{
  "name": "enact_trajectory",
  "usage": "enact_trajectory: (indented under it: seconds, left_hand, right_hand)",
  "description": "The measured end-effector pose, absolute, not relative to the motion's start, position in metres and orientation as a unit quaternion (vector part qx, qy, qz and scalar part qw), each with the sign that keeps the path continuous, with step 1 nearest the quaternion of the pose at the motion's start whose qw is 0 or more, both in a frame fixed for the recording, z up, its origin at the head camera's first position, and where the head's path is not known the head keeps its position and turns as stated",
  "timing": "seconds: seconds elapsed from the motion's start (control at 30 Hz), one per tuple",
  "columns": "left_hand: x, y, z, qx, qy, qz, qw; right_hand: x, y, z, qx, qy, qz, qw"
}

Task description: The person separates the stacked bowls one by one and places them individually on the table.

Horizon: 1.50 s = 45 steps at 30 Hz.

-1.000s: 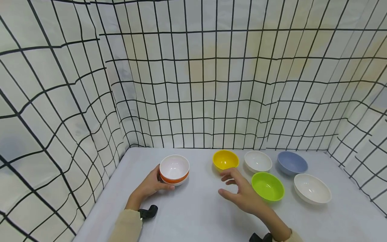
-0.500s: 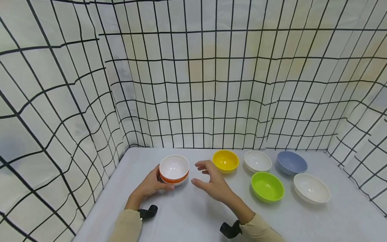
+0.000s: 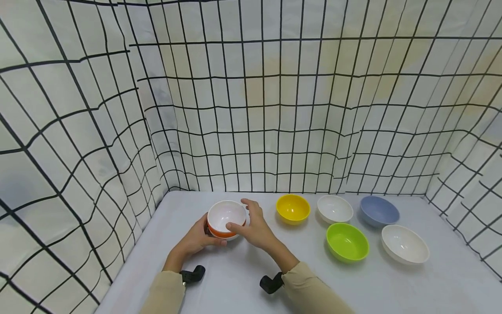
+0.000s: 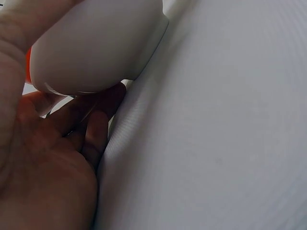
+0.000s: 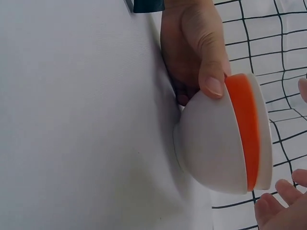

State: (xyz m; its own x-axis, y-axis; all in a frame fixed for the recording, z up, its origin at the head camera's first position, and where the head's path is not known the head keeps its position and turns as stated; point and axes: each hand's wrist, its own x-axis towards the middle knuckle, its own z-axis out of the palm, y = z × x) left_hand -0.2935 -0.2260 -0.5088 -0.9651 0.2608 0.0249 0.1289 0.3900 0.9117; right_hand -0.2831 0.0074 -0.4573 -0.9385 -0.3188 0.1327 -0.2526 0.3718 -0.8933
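Several bowls stand nested on the left of the table: a white bowl on top, an orange bowl between, and a larger white bowl at the bottom. My left hand holds this stack from its left side. Its thumb lies on the bottom bowl just below the rim; the fingers, partly hidden in the head view, go around behind. My right hand is at the stack's right side with thumb and fingers spread around the top bowl's rim. In the right wrist view, those fingertips appear apart from the bowls.
To the right stand a yellow bowl, a small white bowl, a blue bowl, a green bowl and a wide white bowl. White walls with a black grid enclose the white table.
My right hand has moved left, from near the yellow and green bowls to the stack's right rim. My left hand and all the bowls have stayed in place.
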Motion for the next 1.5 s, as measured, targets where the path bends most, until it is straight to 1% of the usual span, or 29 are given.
enact_trajectory:
  seconds: [0.33,0.5,0.7,0.97,1.23,1.5]
  left_hand:
    - [-0.293,-0.226,-0.506,0.126,0.837,0.529,0.055]
    - [-0.293,-0.227,-0.506,0.129,0.835,0.532,0.050]
    - [-0.293,-0.228,-0.507,0.125,0.831,0.539,0.052]
    - [-0.293,-0.227,-0.507,0.129,0.834,0.534,0.053]
    - [-0.294,-0.227,-0.508,0.131,0.829,0.542,0.057]
    - [-0.295,-0.227,-0.508,0.128,0.831,0.538,0.055]
  right_hand:
    - [-0.295,-0.008,-0.467,-0.168,0.833,-0.525,0.053]
    - [-0.300,-0.012,-0.479,-0.173,0.839,-0.513,0.061]
    - [-0.304,-0.012,-0.485,-0.177,0.835,-0.518,0.059]
    - [-0.304,-0.011,-0.486,-0.180,0.824,-0.534,0.060]
    - [-0.302,-0.012,-0.486,-0.179,0.815,-0.550,0.049]
    - [-0.302,-0.015,-0.489,-0.164,0.799,-0.577,0.054]
